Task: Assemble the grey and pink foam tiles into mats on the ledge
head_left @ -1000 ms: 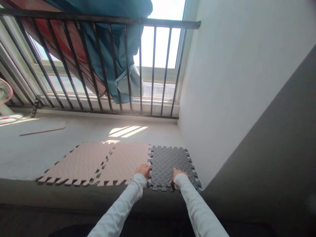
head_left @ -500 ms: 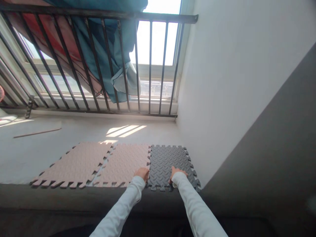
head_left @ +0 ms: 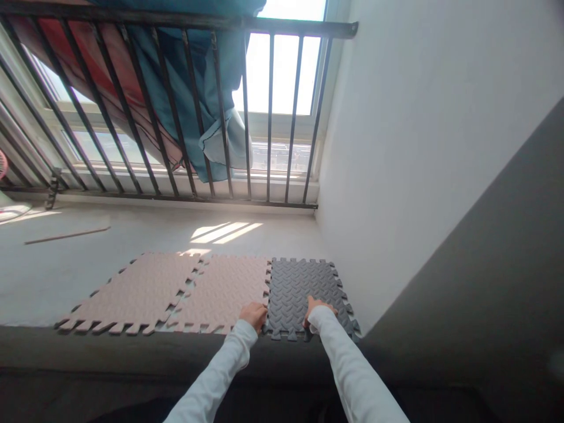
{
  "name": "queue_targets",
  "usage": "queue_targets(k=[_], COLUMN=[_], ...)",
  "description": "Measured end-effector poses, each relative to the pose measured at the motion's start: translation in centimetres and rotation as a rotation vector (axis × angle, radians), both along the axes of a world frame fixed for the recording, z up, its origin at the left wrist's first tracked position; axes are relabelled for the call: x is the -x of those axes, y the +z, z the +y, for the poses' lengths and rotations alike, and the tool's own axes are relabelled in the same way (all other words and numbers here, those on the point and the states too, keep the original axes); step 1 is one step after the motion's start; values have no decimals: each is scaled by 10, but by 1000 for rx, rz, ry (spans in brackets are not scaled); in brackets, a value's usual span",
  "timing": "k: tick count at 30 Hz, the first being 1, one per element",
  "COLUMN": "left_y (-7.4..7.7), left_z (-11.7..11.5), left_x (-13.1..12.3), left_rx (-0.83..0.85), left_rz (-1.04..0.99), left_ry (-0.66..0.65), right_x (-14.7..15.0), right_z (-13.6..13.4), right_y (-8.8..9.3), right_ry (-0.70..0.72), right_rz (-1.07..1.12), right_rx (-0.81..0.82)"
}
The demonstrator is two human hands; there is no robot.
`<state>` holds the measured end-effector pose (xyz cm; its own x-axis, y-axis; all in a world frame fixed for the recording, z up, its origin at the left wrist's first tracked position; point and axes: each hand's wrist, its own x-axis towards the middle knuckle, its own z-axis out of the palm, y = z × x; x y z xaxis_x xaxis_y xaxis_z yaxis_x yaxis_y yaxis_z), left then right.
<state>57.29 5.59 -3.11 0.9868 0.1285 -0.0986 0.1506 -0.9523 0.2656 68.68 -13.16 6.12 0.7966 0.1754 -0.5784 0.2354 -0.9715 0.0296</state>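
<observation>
Because the seam (head_left: 268, 288) joins them, beige foam mat (head_left: 222, 291): under your open left hand (head_left: 254, 314).
Dark grey foam mat (head_left: 299, 288): beside it, your right hand (head_left: 318, 310) apart, seemingly pressing its near edge.

A grey concrete floor (head_left: 176, 235) carries two pinkish-beige foam mats (head_left: 220, 291), which lie under and left of the left hand (head_left: 254, 314). A dark grey foam mat (head_left: 295, 288) with a tread pattern lies under the right hand (head_left: 318, 309), interlocked with the nearer beige mat. A thin wooden strip (head_left: 67, 235) lies well beyond the hands, to the left.
</observation>
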Motion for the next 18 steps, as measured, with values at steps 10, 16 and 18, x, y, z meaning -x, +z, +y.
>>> queue_targets(k=[10,16,18], left_y=[12,18,18], left_z=[-8,-14,-15], left_x=[-2,-3,-4], left_rx=[9,-12,-22], left_rz=[44,123,139], left_ry=[12,51,60], right_x=[0,0,0], right_z=[0,0,0], right_y=[-3,-4,-5], right_ry=[11,15,11], right_rz=[-14,-12,-16], right_rx=[10,14,18])
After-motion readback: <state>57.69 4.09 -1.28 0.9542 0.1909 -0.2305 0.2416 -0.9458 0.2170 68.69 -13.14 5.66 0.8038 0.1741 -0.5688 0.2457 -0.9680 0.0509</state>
